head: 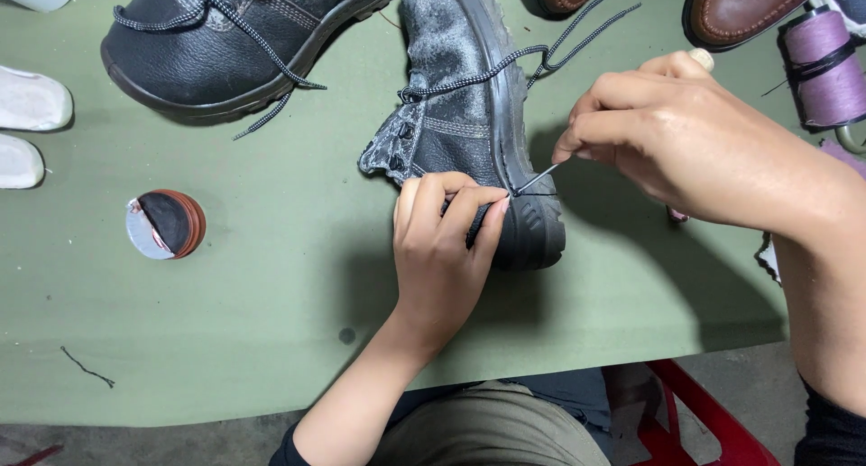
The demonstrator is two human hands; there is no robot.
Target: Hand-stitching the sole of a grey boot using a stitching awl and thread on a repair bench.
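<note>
— Nearest, what is the left hand (439, 249) doing?
— Its grip is closed on the black boot's (469, 132) toe, on the green worktop (271, 322).
— And the right hand (686, 137)?
— It pinches a needle (538, 179) at the sole.

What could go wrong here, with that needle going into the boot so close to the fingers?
The awl needle in the right hand points at the left hand that presses the black boot at the sole seam; a slip could prick a fingertip. The boot lies on its side, steadied by that hand alone, so it might shift. Its loose lace trails near the right hand and could snag.
</note>
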